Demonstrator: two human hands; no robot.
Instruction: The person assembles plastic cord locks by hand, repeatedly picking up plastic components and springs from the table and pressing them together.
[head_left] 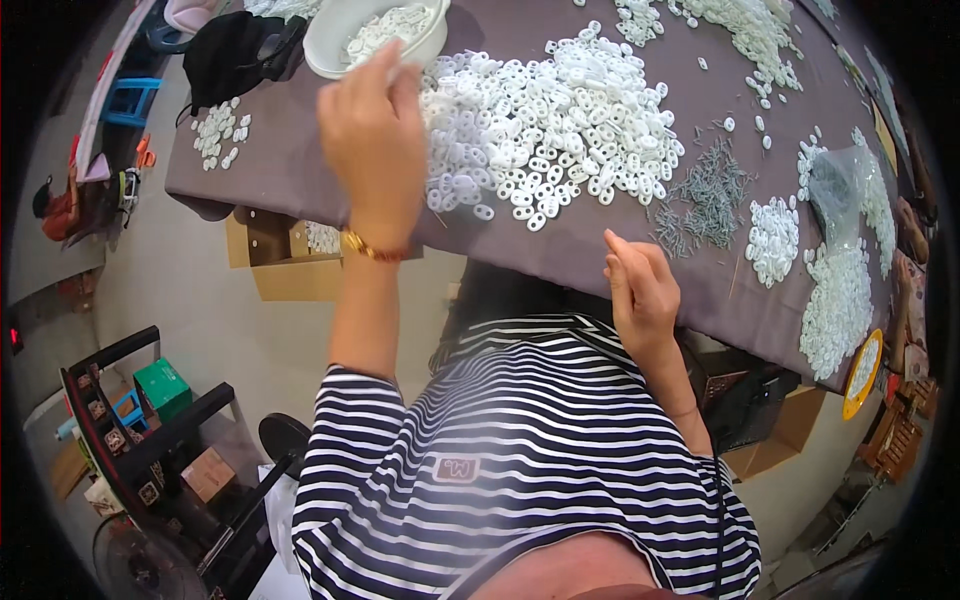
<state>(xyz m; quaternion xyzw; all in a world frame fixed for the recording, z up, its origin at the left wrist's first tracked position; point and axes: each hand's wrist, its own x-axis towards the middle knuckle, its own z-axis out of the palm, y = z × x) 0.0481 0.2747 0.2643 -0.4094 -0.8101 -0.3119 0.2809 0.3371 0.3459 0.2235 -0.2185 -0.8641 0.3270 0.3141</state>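
My left hand (375, 140) is raised over the table beside the white bowl (325, 45), its fingers bunched toward the rim. The fingertips are slightly blurred, and anything between them is hidden. White oval plastic pieces (400, 25), most with two holes, lie in the bowl. A large pile of the same two-holed pieces (560, 120) spreads just right of this hand. My right hand (645, 290) is at the table's near edge, thumb and fingers pinched together; what they hold, if anything, cannot be made out. Closest to it is a heap of small grey screws (705, 195).
A brown cloth covers the table (480, 235). Small white pieces (772, 240) and a clear plastic bag (840, 190) lie at right. A black bag (235, 55) sits far left. Below stand a cardboard box (295, 280) and a black-framed cart (150, 440).
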